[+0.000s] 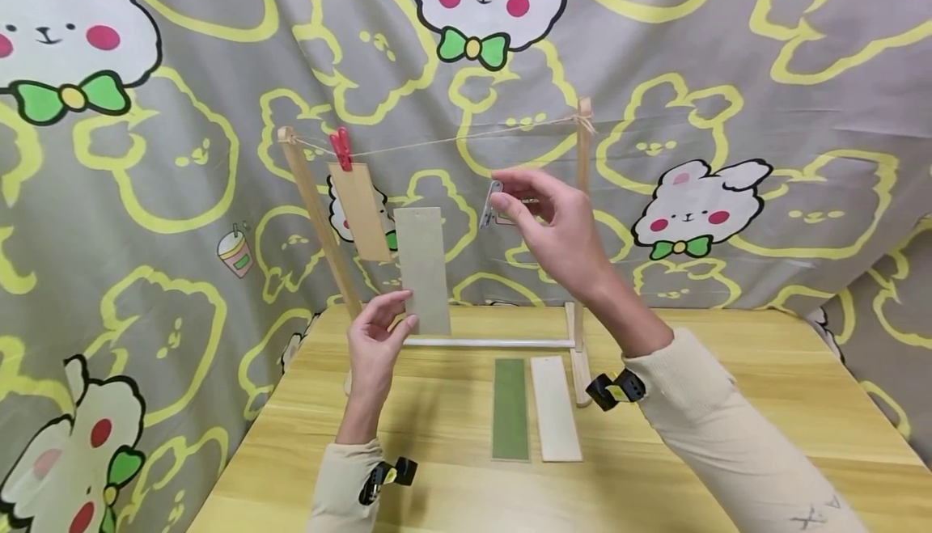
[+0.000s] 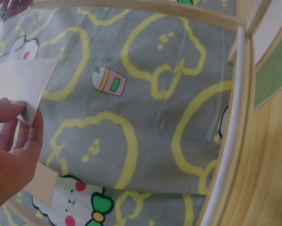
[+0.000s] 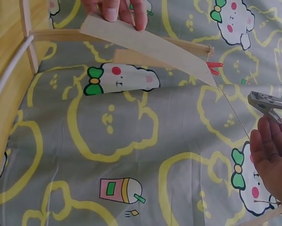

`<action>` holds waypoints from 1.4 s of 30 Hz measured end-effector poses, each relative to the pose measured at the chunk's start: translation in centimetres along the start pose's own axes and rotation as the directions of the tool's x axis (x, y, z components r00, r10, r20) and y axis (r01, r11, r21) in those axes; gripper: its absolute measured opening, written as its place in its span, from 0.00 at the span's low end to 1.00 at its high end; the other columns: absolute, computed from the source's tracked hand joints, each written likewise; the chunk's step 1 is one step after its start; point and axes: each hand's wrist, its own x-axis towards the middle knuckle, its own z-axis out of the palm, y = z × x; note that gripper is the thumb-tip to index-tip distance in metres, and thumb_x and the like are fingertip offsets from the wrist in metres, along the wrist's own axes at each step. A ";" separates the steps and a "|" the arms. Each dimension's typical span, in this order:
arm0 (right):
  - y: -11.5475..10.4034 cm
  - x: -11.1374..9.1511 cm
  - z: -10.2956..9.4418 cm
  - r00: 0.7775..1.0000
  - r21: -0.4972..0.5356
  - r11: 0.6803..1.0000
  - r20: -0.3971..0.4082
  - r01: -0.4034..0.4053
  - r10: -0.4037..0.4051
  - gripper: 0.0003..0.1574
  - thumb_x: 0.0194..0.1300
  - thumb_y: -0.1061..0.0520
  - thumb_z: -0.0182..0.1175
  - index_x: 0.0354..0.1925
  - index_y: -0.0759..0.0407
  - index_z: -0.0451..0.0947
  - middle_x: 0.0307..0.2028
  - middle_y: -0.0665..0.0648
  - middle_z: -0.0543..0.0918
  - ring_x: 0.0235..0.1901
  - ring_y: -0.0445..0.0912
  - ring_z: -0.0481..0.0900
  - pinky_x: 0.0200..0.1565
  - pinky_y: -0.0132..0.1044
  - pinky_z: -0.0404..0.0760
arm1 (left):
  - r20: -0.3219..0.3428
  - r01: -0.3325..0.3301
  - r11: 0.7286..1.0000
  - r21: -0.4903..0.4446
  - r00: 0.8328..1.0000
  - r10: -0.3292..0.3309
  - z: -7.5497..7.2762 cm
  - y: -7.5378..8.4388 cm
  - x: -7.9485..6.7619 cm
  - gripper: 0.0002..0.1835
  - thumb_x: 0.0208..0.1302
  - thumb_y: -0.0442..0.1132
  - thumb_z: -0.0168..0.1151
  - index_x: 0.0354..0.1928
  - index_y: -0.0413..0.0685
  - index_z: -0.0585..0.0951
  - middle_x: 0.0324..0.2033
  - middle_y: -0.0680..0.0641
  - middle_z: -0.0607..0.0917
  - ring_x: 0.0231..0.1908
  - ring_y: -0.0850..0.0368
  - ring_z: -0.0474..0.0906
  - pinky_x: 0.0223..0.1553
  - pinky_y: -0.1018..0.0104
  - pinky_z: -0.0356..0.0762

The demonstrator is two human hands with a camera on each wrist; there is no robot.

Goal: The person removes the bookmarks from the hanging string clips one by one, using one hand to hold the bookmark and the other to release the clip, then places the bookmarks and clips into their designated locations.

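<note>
Between thumb and fingers, my left hand (image 1: 374,347) pinches the lower left edge of a pale grey card strip (image 1: 424,266), held upright in the air below the string (image 1: 459,139). My right hand (image 1: 568,234) grips a grey clothespin (image 1: 491,205), up and to the right of that strip. In the right wrist view the clothespin (image 3: 268,100) points toward the strip (image 3: 150,47). A red clothespin (image 1: 341,149) clamps a tan card strip (image 1: 362,213) to the string at the left.
A wooden frame with a left post (image 1: 316,209) and right post (image 1: 582,161) carries the string; a white bar (image 1: 495,344) joins them low down. Green (image 1: 510,409) and white (image 1: 557,409) strips lie on the wooden table (image 1: 655,436). A patterned curtain (image 1: 692,31) hangs behind.
</note>
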 end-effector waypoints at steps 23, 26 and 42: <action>0.4 -4.9 -2.2 0.997 0.020 1.000 -0.077 -0.021 0.022 0.19 0.71 0.66 0.64 0.58 0.62 0.82 0.47 0.57 0.86 0.45 0.46 0.85 0.46 0.31 0.84 | 0.015 0.027 0.999 -0.047 1.000 -0.027 -0.4 0.2 -1.3 0.21 0.54 0.11 0.64 0.51 0.17 0.75 0.46 0.46 0.87 0.45 0.56 0.83 0.44 0.70 0.85; 0.5 -5.5 -2.6 0.997 0.018 1.000 -0.083 -0.008 0.009 0.19 0.70 0.67 0.64 0.59 0.63 0.82 0.48 0.58 0.86 0.46 0.47 0.84 0.49 0.31 0.84 | 0.019 0.022 0.998 -0.056 1.000 -0.021 -0.2 0.2 -1.4 0.21 0.54 0.11 0.64 0.51 0.16 0.75 0.47 0.46 0.86 0.45 0.56 0.83 0.45 0.69 0.85; 1.3 -9.8 -4.8 0.988 -0.026 1.000 -0.154 0.013 -0.016 0.23 0.65 0.76 0.62 0.58 0.68 0.81 0.46 0.64 0.85 0.45 0.46 0.85 0.52 0.32 0.83 | 0.041 0.066 0.997 -0.027 0.997 -0.065 0.9 0.5 -2.4 0.20 0.54 0.11 0.64 0.51 0.16 0.75 0.45 0.48 0.88 0.45 0.59 0.84 0.46 0.68 0.85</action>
